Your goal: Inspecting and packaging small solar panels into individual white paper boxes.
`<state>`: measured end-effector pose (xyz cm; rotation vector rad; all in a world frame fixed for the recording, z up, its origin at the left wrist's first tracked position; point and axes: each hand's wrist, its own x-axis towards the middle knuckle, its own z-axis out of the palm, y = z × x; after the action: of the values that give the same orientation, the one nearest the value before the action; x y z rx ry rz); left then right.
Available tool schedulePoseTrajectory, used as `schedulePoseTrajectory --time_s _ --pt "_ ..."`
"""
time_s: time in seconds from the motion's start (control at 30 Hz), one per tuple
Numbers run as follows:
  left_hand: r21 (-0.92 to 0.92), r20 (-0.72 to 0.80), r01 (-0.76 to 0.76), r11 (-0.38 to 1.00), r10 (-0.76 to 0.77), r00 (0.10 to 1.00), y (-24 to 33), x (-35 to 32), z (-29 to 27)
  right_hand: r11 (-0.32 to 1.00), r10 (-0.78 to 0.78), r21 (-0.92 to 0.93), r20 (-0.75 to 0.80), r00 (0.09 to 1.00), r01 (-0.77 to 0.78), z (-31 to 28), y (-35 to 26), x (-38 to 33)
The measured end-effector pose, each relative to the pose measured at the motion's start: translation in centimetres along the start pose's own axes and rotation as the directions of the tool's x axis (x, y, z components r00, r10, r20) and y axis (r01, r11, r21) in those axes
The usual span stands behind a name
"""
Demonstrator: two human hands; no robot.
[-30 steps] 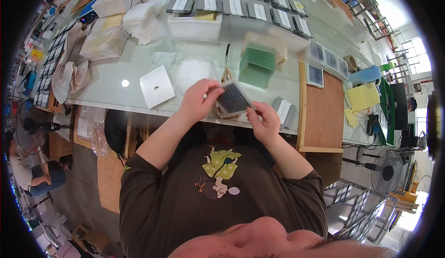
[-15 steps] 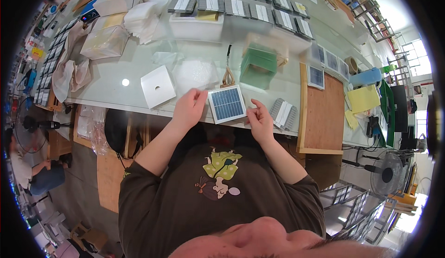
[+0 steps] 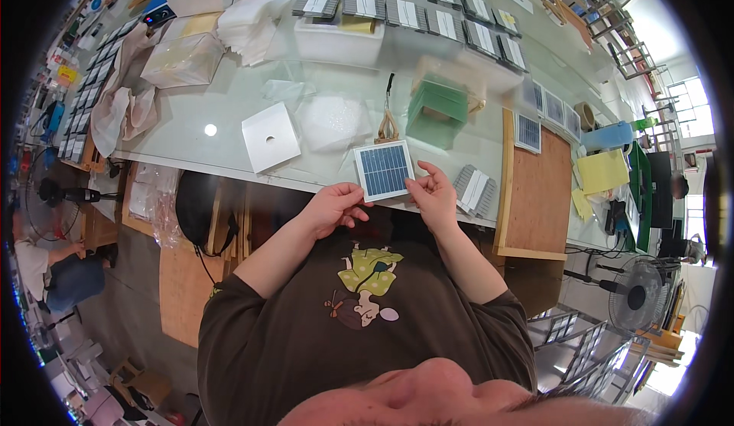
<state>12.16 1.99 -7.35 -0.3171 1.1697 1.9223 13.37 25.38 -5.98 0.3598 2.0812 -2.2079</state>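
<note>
The long glass-topped tabletop (image 3: 229,120) carries everything here, and places below are given from the small square solar panel with a blue cell face and white frame (image 3: 384,170), which sits at the tabletop's near edge, face up, in front of the person's chest. Beyond it stands a green box-shaped block (image 3: 436,110); to its right lies a brown wooden board (image 3: 539,189), and between panel and board rests a small grey-and-white stack of ribbed parts (image 3: 474,189). To its left lies a white square card with a round hole in the middle (image 3: 270,137). Far beyond, rows of similar grey panels (image 3: 405,5) line the far side.

The left hand (image 3: 332,206) pinches the panel's lower left corner between thumb and fingertips. The right hand (image 3: 434,193) grasps its right edge, thumb on the frame, fingers partly curled. Whether the panel lies flat on the glass or is held just above it cannot be told.

The step in hand looks like an inspection or squaring-up of the panel, face toward the wearer. Any further handling calls for gripping the frame only, keeping fingers off the blue cells.
</note>
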Motion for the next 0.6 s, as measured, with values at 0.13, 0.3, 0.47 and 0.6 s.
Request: schedulePoseTrajectory --time_s 0.13,0.3,0.47,0.6 --pt "-0.016 0.006 -0.021 1.0 0.022 1.0 -0.3 0.4 -0.2 0.999 0.044 0.01 -0.014 0.999 -0.044 0.2 -0.4 -0.1" --pt "-0.078 0.03 -0.014 0.997 0.016 0.999 -0.8 0.5 -0.1 0.998 0.051 0.023 -0.024 0.998 -0.05 0.3 -0.4 -0.1" --pt "0.159 -0.085 -0.083 0.984 0.097 0.992 1.0 -0.6 0.7 0.998 0.04 0.043 -0.018 0.999 -0.039 0.0 -0.3 0.0" --pt "0.217 -0.239 -0.211 0.953 0.262 0.935 2.9 0.1 0.8 0.996 0.078 0.043 0.033 0.996 -0.079 -0.5 -0.9 0.3"
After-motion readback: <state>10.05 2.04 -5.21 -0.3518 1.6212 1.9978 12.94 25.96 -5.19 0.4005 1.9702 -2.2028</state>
